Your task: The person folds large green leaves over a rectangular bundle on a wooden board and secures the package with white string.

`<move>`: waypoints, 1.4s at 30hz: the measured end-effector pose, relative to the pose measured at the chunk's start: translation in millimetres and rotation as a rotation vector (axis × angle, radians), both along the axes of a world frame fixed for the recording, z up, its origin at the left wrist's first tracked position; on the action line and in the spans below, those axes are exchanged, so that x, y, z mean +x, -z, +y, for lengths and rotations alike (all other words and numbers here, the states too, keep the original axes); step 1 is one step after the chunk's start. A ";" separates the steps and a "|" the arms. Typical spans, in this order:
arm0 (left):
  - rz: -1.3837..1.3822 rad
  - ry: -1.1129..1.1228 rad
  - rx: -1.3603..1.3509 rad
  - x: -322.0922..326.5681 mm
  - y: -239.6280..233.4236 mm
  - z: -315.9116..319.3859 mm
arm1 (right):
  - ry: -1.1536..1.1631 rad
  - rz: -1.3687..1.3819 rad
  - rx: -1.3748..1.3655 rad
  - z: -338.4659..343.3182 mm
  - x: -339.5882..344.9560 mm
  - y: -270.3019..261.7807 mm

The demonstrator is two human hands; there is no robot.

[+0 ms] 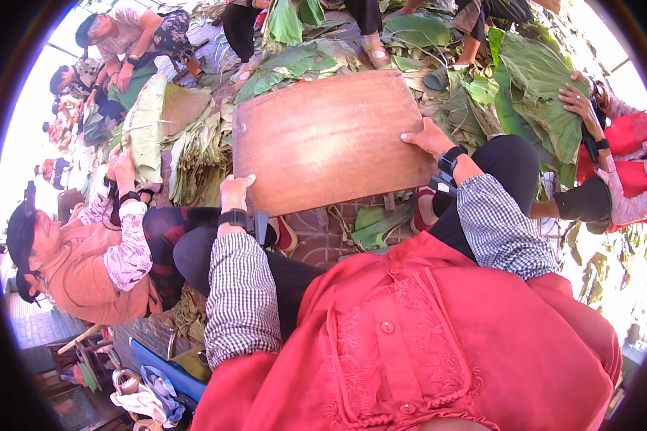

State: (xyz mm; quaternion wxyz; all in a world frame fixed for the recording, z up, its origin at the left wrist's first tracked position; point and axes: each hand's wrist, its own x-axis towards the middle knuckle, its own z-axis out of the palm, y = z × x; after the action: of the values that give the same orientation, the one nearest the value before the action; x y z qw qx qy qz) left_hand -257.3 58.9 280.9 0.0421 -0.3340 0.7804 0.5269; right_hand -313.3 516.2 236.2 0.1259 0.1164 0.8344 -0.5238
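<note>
A rectangular wooden board (329,140) is held up in front of me, above the leaf-strewn pavement. My left hand (235,191) grips its lower left corner, the thumb lying on the top face. At the right edge, my right hand (430,138) grips the board in the same way, thumb on top. The fingers of both hands are mostly hidden beneath it. Beyond the board's far edge lie large green leaves (288,70), and a green leaf (380,223) rests on the paving between my feet.
At the left, a person in an orange vest (94,275) holds a folded leaf (145,126) beside a pile of dried leaves (202,161). On the right, another person's hands (579,102) hold a large leaf (542,81). A blue chair (164,366) stands at lower left.
</note>
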 end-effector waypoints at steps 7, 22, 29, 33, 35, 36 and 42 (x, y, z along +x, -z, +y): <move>-0.105 0.010 -0.168 -18.3 2.1 2.0 | 0.068 0.091 0.560 -17.4 8.7 -31.4; 0.211 0.487 -0.291 -31.8 -91.4 51.3 | -0.449 0.305 -0.012 -44.6 -5.2 -143.9; -0.229 0.739 -0.853 -14.2 -63.2 78.5 | -0.823 0.434 0.560 -80.8 8.0 -73.8; -0.288 0.748 -0.861 -16.8 -63.7 85.4 | -0.897 0.425 0.743 -87.6 17.2 -70.2; -0.282 0.728 -0.845 -15.5 -64.4 79.2 | -0.886 0.448 0.768 -91.5 16.4 -62.4; -0.269 0.727 -0.827 -12.4 -63.9 78.0 | -0.897 0.449 0.764 -93.9 17.0 -63.1; -0.245 0.758 -0.826 -16.1 -68.1 78.9 | -0.890 0.310 0.764 -96.9 11.7 -76.5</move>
State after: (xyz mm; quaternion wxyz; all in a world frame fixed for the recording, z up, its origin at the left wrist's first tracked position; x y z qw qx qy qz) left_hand -273.5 137.7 349.0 0.1845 -0.0782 0.9761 0.0837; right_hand -301.6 419.3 312.8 0.1592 -0.2847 0.9405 -0.0953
